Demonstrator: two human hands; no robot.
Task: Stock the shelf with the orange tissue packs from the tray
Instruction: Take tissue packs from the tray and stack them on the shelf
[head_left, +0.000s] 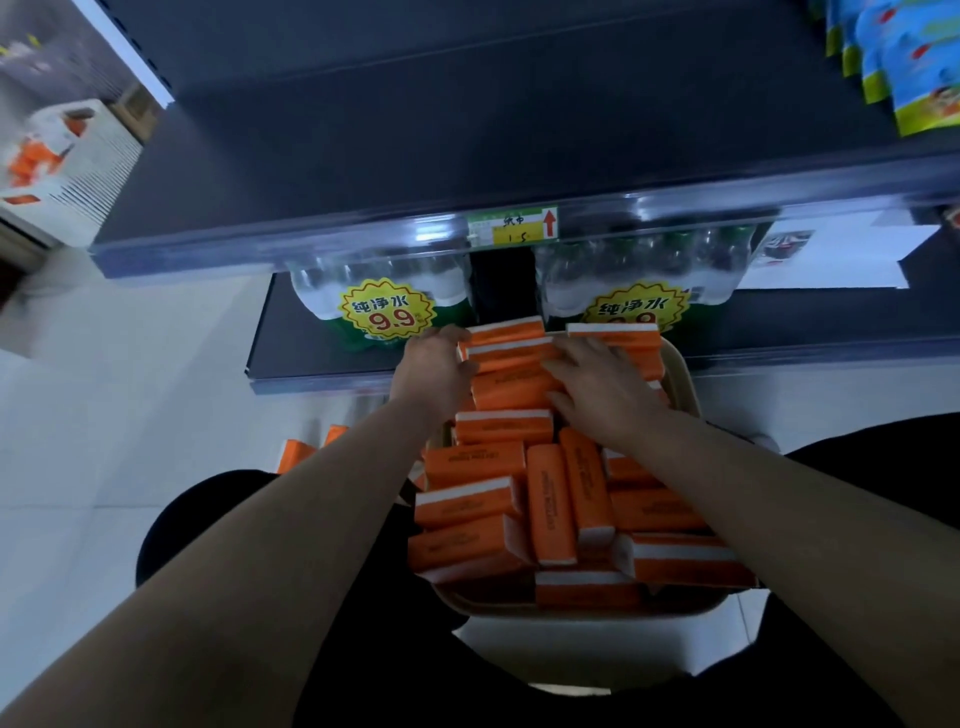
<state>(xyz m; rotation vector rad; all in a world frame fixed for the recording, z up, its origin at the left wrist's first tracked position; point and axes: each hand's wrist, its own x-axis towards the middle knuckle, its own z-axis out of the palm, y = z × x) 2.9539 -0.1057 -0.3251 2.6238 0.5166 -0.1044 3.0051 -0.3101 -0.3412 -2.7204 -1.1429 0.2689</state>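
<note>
I see a beige round-cornered tray (681, 387) heaped with glossy orange packs (504, 427) (slim bricks, each with a white band), just below the dark, bare shelf (415, 171). Both arms reach forward: my left hand (435, 366) curls round the ends of the far packs, its grip pinching them, while the right hand (597, 395) lies flat on them, fingers spread.

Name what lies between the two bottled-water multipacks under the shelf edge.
Nothing: in the head view a dark, bare gap separates the left water pack from the right water pack, directly below the yellow price tag.
</note>
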